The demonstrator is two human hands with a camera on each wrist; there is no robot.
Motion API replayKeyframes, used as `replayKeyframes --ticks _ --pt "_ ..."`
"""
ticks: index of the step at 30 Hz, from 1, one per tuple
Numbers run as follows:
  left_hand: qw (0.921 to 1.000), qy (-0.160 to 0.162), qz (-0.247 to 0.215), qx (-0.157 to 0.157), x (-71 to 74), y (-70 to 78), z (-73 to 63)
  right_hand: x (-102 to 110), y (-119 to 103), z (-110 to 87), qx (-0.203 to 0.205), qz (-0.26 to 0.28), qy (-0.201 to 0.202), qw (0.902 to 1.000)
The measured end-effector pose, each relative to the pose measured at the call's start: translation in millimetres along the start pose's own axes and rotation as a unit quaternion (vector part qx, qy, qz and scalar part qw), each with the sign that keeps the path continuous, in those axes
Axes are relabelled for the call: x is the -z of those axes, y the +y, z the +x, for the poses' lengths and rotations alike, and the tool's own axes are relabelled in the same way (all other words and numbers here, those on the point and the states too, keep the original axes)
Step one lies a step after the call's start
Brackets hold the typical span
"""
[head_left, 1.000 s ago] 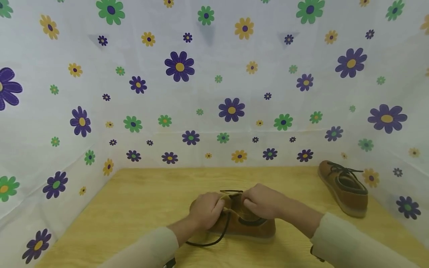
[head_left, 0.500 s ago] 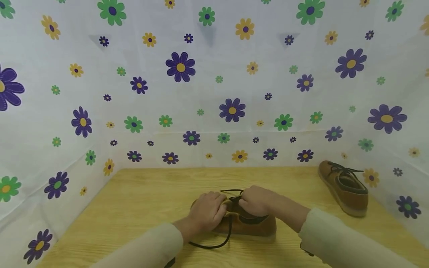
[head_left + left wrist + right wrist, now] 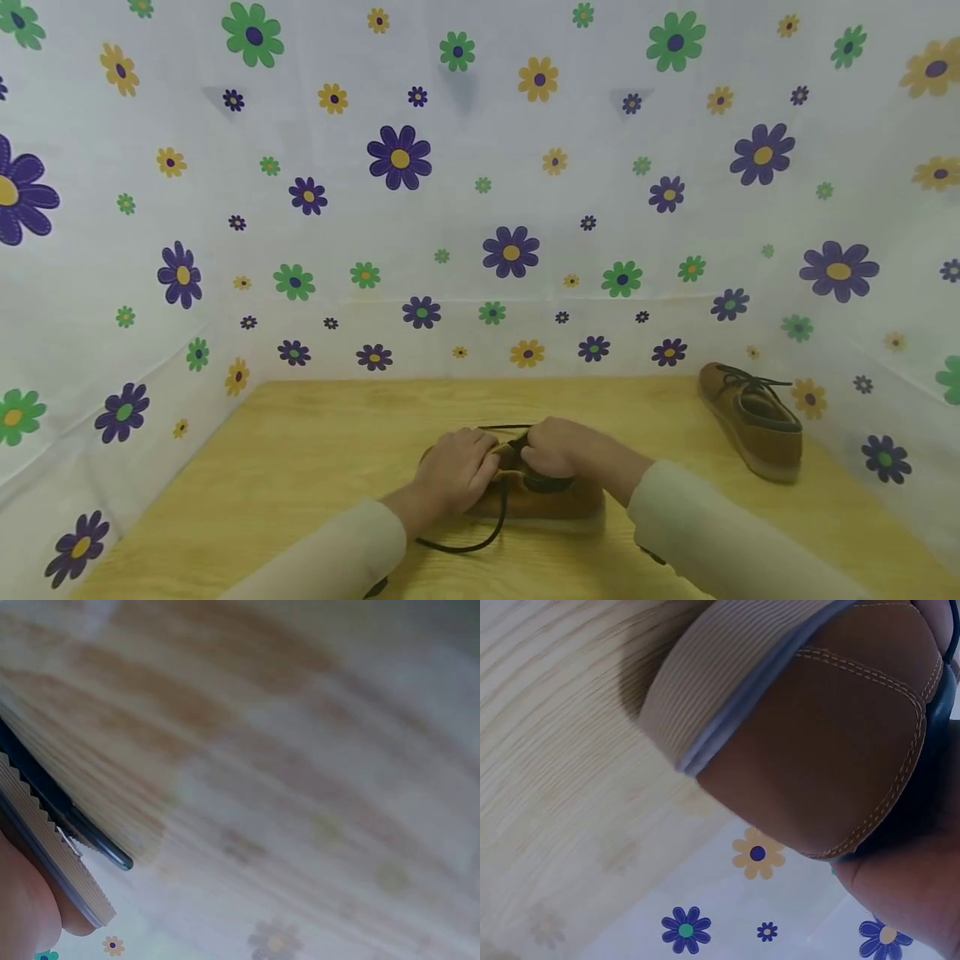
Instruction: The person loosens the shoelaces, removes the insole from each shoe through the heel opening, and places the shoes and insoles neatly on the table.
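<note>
A brown leather shoe [image 3: 551, 502] with a pale sole lies on the wooden table, toe to the left in the head view. My left hand [image 3: 457, 473] grips its front part, the thumb by the lacing flap. My right hand [image 3: 562, 448] is over the shoe's opening, fingers curled at the far flap; its fingertips are hidden. A dark lace [image 3: 480, 546] loops onto the table on the near side, and another stretch shows beyond the hands. The right wrist view has the stitched heel [image 3: 817, 750] close up. Sole edge [image 3: 60, 847] and lace end [image 3: 101, 844] appear in the left wrist view.
A second brown shoe [image 3: 753, 425], its dark lace tied, stands at the table's right, near the side wall. Flower-patterned white sheeting [image 3: 450, 208] encloses the wooden table [image 3: 315, 433] at the back and both sides.
My right hand has shifted a little leftward over the shoe's opening, and its forearm has come inward. My left hand keeps its hold. The head view has turned slightly.
</note>
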State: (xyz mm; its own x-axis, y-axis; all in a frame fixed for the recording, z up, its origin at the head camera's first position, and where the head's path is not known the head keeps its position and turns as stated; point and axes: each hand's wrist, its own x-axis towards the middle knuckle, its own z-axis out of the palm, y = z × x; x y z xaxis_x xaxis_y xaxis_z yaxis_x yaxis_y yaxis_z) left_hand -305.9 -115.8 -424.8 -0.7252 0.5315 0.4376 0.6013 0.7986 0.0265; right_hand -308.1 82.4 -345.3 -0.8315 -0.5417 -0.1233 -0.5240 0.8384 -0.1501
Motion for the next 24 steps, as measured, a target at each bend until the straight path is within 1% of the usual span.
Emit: replayKeyframes --ticks 3,6,8,10,13,17,20,24 --pt "1.0 -0.001 -0.002 0.001 -0.1 -2.1 2.3 2.4 -0.1 6.7 -0.014 -0.01 -0.016 0.9997" --pt "0.9999 -0.011 -0.008 0.002 -0.7 -3.3 5.3 5.2 1.4 10.2 -0.03 -0.003 -0.03 0.9991" --pt "1.0 -0.007 -0.007 0.0 -0.9 -4.9 8.1 7.7 2.3 12.7 -0.034 0.002 -0.032 0.9989" --pt "1.0 0.001 -0.006 0.002 0.4 -6.9 10.7 10.1 3.3 15.5 -0.031 0.009 -0.029 0.999" --pt "0.9999 0.006 0.001 0.012 3.1 -11.6 12.6 14.4 3.3 19.7 -0.013 0.011 -0.029 0.9994" --pt "0.9997 -0.01 -0.002 0.022 6.2 -16.6 12.5 18.9 3.9 21.6 0.007 0.015 -0.04 0.9991" --pt "0.9997 -0.011 -0.009 0.02 7.8 -17.8 14.1 22.2 5.7 21.3 0.016 0.021 -0.047 0.9985" --pt "0.9999 0.001 -0.009 0.014 10.1 -16.5 17.0 26.3 7.6 20.7 0.017 0.032 -0.048 0.9982"
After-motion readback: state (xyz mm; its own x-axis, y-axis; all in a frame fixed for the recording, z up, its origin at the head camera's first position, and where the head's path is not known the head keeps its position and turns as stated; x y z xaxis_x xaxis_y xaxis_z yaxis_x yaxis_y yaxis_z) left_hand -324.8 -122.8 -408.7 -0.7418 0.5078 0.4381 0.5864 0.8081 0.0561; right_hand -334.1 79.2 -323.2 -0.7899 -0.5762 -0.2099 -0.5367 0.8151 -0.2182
